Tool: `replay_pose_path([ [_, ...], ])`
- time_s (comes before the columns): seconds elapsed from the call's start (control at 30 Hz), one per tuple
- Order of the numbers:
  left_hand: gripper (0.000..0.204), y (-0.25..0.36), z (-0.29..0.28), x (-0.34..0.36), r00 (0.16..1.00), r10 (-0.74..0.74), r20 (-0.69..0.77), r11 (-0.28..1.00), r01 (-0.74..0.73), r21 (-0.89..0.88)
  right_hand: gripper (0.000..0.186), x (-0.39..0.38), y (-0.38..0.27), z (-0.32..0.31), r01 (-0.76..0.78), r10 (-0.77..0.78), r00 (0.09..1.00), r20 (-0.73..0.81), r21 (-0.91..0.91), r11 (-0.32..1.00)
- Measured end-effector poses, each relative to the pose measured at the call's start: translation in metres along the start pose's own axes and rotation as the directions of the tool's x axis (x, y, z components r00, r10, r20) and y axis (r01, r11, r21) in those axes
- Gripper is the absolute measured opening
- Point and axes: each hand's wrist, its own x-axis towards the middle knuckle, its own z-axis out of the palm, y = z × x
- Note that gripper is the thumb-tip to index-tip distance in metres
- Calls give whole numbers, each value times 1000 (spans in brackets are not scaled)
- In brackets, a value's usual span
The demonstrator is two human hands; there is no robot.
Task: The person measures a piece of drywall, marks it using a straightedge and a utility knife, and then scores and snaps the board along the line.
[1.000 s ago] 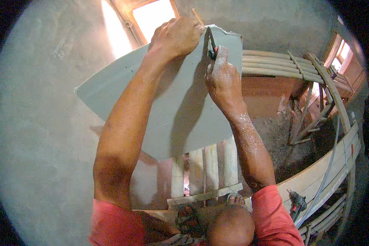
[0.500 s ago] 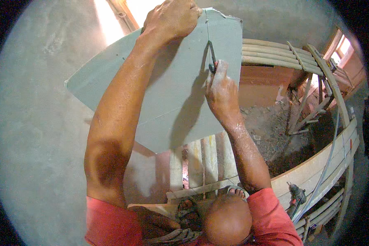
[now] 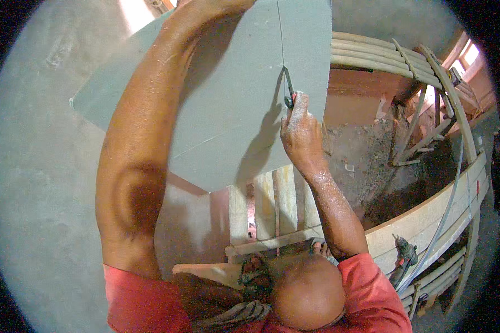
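Observation:
A grey-green sheet of board (image 3: 228, 111), much like drywall, is tilted up before me, with a thin dark line running down it near its right side. My right hand (image 3: 302, 130), dusted white, is closed on a knife (image 3: 288, 83) with a long dark blade. The blade tip touches the board at the lower end of that line; the handle is mostly hidden in my fist. My left arm reaches across the board to its upper part. Only the base of my left hand (image 3: 225, 8) shows, and its fingers are cut off by the top edge.
Grey plastered wall (image 3: 39, 166) fills the left. Wooden poles (image 3: 372, 53) form scaffold platforms at the back right, and slats (image 3: 286, 205) lie beneath me. A black power tool (image 3: 406, 252) rests by planks (image 3: 427, 213) at the right, near a hanging cable (image 3: 447, 205). Rubble (image 3: 366, 166) covers the ground below.
The knife has moved down the board toward me, and the dark line now reaches lower. The view has shifted, so the board's top edge and my left fingers have left it.

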Motion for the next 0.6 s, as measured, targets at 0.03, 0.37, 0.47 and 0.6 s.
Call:
replay_pose_path([
  [0.03,34,1,-1,0,1000,7,5,1000,-7,3,29,-4,4,1,4,-4,1000,8,-7,1000],
  [0.37,35,22,-9,-15,995,-64,80,985,76,-153,31,-33,34,27,-4,4,1000,23,-13,1000],
  [0.47,35,1,0,-1,990,139,-10,990,-139,-8,33,-41,38,32,37,-38,999,2,14,999],
  [0.6,34,-20,15,15,968,224,-112,974,-216,72,27,-60,52,43,-8,8,998,56,2,1000],
])
